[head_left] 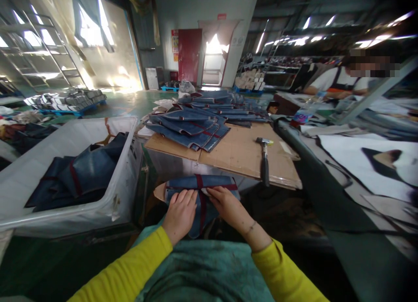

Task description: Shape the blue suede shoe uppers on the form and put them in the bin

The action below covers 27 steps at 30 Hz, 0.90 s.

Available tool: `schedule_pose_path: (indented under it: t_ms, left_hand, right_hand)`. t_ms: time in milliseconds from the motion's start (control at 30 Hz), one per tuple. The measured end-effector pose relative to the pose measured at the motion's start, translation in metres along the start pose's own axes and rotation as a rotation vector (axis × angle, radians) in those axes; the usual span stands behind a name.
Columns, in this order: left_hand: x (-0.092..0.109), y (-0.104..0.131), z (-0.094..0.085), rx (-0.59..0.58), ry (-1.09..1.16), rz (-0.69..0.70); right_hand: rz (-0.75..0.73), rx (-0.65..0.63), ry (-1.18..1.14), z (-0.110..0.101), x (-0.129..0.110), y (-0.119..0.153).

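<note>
Just above my lap lies a blue denim-like piece [187, 182] with dark red strips crossing it. My left hand [181, 212] rests on it with fingers stretched out flat, left of the upright red strip. From the other side, my right hand [227, 204] reaches in, its fingers pressed together at the crossing of the strips. A small pale bit shows by the right fingertips, too small to name. A hammer [265, 158] with a dark handle lies on the cardboard-topped table [241, 147] in front, with similar blue pieces [186, 125] stacked beside it.
A large white bin [114, 193] at left holds more blue pieces [88, 167]. At right runs another table with white sheets [346, 156], a dark green edge [303, 175] and a bottle [302, 114]. A co-worker [339, 82] sits behind it.
</note>
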<state>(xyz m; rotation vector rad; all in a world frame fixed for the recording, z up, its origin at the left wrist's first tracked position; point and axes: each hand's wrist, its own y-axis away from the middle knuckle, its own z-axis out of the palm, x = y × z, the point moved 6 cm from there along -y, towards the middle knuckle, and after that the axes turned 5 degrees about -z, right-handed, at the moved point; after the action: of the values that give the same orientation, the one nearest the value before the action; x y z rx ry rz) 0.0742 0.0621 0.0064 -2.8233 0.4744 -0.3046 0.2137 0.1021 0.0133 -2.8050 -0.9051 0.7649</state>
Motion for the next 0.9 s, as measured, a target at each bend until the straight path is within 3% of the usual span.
schedule_pose_path:
  t_ms: [233, 400, 633, 900]
  left_hand:
    - [0.006, -0.028, -0.011, -0.008, -0.012, -0.009]
    - [0.008, -0.03, -0.003, -0.011, 0.016, 0.079]
    - [0.0, -0.029, 0.011, -0.069, 0.044, 0.088]
    - [-0.011, -0.016, 0.006, -0.045, 0.081, 0.07]
  right_hand:
    - [-0.044, -0.134, -0.042, -0.009, 0.002, -0.015]
    - [-0.048, -0.204, -0.012, -0.01, 0.002, -0.028]
    - [-0.062, -0.147, 0.236, 0.004, -0.011, -0.035]
    - [-0.045, -0.028, 0.252, 0.02, -0.013, -0.029]
